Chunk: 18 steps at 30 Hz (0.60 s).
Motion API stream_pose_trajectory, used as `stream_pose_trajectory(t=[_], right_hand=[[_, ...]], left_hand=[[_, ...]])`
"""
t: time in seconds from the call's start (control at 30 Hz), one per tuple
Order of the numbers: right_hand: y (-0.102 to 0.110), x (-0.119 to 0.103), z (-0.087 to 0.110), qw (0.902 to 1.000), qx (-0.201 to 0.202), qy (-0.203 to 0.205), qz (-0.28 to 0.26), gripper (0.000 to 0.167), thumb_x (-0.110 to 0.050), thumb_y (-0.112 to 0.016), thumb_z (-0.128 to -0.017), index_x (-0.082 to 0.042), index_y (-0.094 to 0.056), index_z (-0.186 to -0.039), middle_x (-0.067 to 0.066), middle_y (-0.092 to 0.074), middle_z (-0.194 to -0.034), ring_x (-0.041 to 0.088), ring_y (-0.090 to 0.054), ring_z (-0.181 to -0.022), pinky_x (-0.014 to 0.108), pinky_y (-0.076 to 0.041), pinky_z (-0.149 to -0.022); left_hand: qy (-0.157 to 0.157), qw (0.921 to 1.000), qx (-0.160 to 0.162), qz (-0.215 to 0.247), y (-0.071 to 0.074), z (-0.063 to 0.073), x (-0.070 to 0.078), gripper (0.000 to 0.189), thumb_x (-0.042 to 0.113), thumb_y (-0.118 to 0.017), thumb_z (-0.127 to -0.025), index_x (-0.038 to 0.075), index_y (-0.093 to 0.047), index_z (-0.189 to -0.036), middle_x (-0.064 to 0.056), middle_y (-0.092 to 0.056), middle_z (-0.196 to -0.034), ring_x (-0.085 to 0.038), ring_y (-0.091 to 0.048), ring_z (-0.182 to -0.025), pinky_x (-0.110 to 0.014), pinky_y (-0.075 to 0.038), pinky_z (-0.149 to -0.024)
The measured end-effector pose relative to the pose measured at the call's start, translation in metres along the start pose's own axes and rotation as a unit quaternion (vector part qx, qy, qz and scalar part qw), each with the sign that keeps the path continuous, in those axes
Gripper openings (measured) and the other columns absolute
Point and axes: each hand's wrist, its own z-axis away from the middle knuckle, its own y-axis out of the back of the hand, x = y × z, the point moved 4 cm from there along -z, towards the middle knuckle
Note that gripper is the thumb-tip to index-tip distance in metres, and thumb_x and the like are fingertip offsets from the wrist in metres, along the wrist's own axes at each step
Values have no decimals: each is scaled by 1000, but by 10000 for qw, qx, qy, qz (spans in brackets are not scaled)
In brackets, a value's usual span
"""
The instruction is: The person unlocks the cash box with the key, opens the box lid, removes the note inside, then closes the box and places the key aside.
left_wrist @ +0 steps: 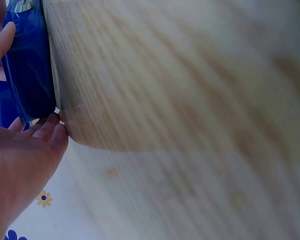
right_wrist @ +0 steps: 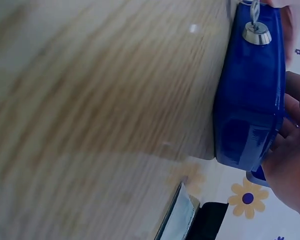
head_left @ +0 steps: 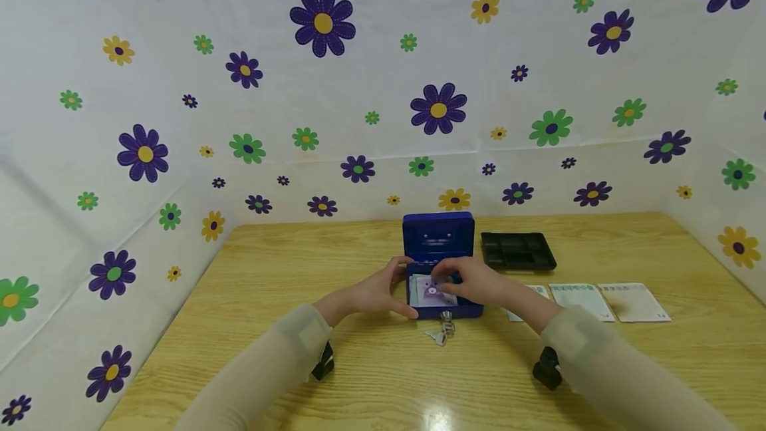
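Note:
A blue cash box stands on the table with its lid raised at the back. Inside lie purple and pale paper notes. My left hand holds the box's left end, thumb at the front corner and fingers towards the back. Over the notes is my right hand, thumb and index finger bent and apart above the purple paper; its other fingers are partly hidden. The right wrist view shows that hand reaching over the box rim. Keys hang from the front lock.
A black compartment tray lies behind and right of the box. Several pale green-printed notes lie in a row to the right, partly behind my right forearm. A flower-patterned white sheet encloses the wooden table at the back and sides.

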Motion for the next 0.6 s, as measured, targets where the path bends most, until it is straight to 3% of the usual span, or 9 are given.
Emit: stream_pose_trajectory(t=[0.23, 0.6], right_hand=[[-4, 0, -7, 9994, -105, -104, 319, 22, -10, -68, -91, -4, -67, -113, 4, -68, -106, 22, -63, -99, 43, -51, -87], [-8, 2, -8, 9997, -190, -103, 139, 22, -9, -66, -93, -2, -66, -113, 6, -68, -108, 24, -63, -102, 42, -51, -88]], left_hand=[[-17, 10000, 2, 23, 0, 0, -1, 91, 12, -80, -81, 11, -18, -147, -18, -32, -150, -28, -32, -139, -42, -21, -114], [-114, 9998, -13, 134, -1, 0, 1, 92, 8, -80, -80, 9, -17, -147, -18, -34, -149, -28, -33, -138, -42, -21, -114]])
